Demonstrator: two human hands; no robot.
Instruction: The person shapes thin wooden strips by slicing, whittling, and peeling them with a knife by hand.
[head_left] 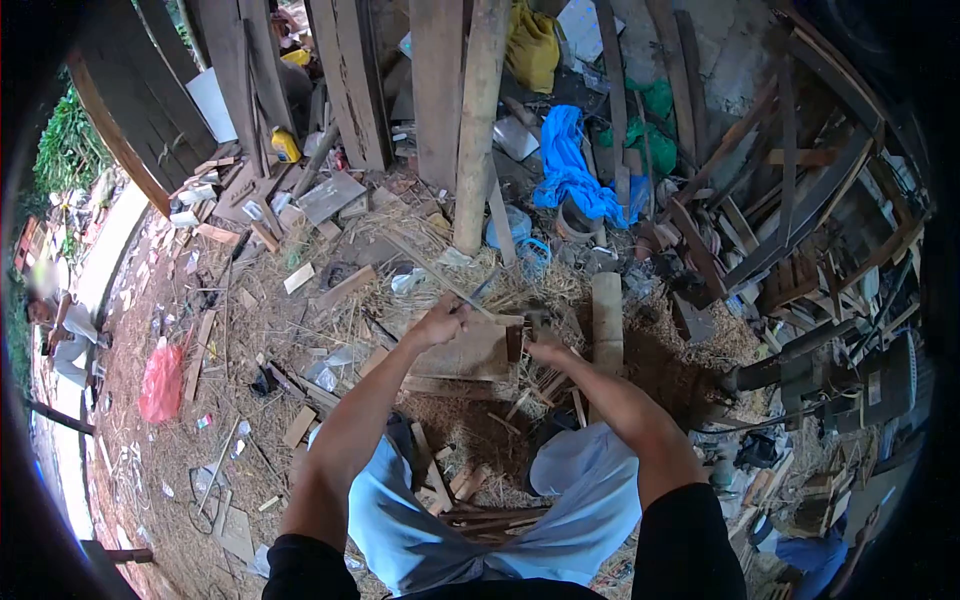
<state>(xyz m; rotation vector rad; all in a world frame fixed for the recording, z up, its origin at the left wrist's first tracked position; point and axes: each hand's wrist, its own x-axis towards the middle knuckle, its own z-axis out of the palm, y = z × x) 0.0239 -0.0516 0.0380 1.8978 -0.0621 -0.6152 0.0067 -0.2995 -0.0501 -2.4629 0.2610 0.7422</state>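
Note:
My left hand [438,324] is closed around a slim, pointed tool [483,287] whose dark bluish end sticks out away from me; its exact kind is unclear. A long thin wooden strip [425,262] runs slantwise past these fingers. Just to the right, my right hand [545,345] is closed on a hammer-like tool [537,316] with a dark head, its handle mostly hidden by the fingers. Both hands are over a low wooden block [460,355] in front of my knees. Whether either tool touches the wood cannot be made out.
A bamboo post [478,150] stands beyond the hands. A short log [607,320] is on the right. Straw and wood scraps litter the ground. A blue tarp [570,165] and stacked timber [790,220] lie farther right; a pink bag [161,382] is left. Someone [75,335] is at far left.

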